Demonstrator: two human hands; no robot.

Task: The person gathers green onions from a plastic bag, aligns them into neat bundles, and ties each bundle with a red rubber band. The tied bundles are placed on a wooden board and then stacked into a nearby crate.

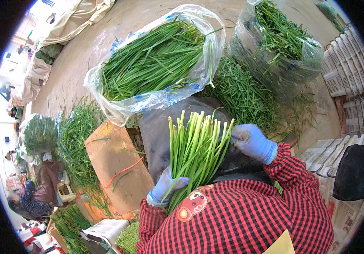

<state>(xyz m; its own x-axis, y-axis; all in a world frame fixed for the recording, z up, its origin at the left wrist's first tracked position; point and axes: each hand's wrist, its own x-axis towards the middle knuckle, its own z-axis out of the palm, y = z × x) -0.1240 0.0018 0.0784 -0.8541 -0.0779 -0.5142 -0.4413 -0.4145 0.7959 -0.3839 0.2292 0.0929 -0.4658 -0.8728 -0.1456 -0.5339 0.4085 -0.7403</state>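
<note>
My left hand [168, 186], in a blue glove, is closed round a bunch of green leafy stalks [194, 149], likely garlic chives, with the pale cut ends pointing away from me. My right hand [254, 141], gloved in blue with dirty fingertips, is at the bunch's right edge; its fingers are bent, and whether they pinch a stalk is hidden. Beneath the bunch a dark cloth or apron [159, 136] covers my lap. Beyond it lies a clear plastic bag [156, 103] filled with long green leaves [153, 60].
Loose greens [242, 92] lie beside another filled plastic bag [296, 76]. White plastic crates [340, 73] are stacked at right. At left are a cardboard piece [115, 168] with a red tie [123, 173], more greens [77, 143] and a person [32, 200] farther off.
</note>
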